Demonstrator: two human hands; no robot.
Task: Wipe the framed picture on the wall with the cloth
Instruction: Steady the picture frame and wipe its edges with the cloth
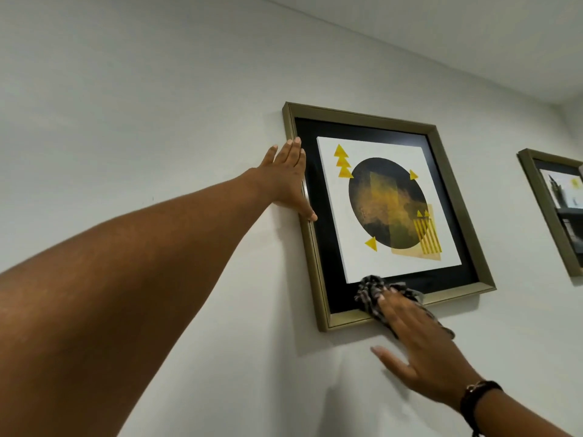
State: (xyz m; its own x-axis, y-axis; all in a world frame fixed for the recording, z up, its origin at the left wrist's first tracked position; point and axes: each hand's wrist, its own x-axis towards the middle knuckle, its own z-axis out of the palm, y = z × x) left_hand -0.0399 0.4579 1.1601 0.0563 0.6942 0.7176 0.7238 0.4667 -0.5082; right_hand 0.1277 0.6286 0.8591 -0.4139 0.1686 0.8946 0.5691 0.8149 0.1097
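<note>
Picture (383, 209) in its gold frame hangs on the wall (126, 105) above and ahead of us. Our left hand (288, 181) lies open and flat on the frame's left edge, steadying it. Our right hand (419, 345), fingers spread, presses the checked cloth (370, 293) on the bottom edge, so the unwiped glass lies up from it. Another frame (553, 212) hangs farther right.

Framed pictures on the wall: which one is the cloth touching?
The nearer framed picture, showing a dark circle and yellow triangles. The right hand presses the checked cloth on its bottom edge; the second frame at far right is untouched.
</note>
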